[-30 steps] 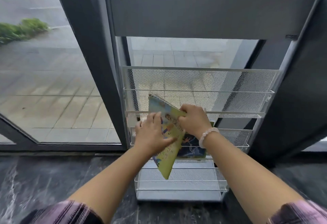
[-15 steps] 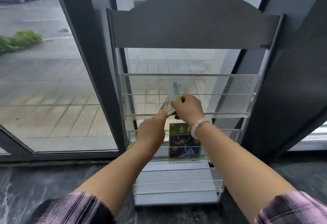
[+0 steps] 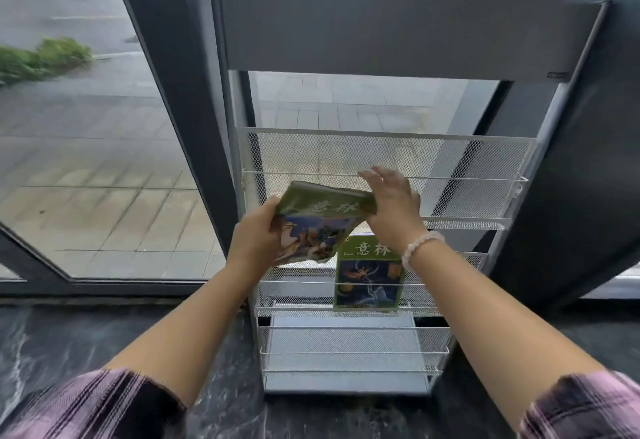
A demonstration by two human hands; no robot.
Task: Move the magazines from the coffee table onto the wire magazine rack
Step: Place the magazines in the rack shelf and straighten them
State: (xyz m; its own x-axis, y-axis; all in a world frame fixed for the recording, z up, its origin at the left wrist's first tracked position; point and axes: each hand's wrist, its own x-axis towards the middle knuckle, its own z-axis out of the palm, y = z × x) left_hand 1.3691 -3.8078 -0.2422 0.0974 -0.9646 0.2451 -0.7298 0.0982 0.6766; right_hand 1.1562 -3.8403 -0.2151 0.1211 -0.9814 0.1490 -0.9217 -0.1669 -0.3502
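Observation:
A white wire magazine rack [image 3: 388,147] with mesh tiers stands against a grey frame by the window. One green-topped magazine [image 3: 369,274] stands upright in the middle tier, right of centre. I hold a second green magazine [image 3: 320,222], bent and tilted, in front of the rack's left side. My left hand [image 3: 256,241] grips its left edge. My right hand [image 3: 393,204] presses on its right end, fingers partly spread, a bead bracelet on the wrist.
The lowest tier [image 3: 353,352] holds nothing. A dark window frame post [image 3: 187,109] rises left of the rack, a dark panel [image 3: 581,161] to its right. Black marble floor [image 3: 52,341] lies below.
The held magazine has turned from edge-on to cover-facing and bent, shifting left and lower. My right hand has opened its fingers over the magazine's right end.

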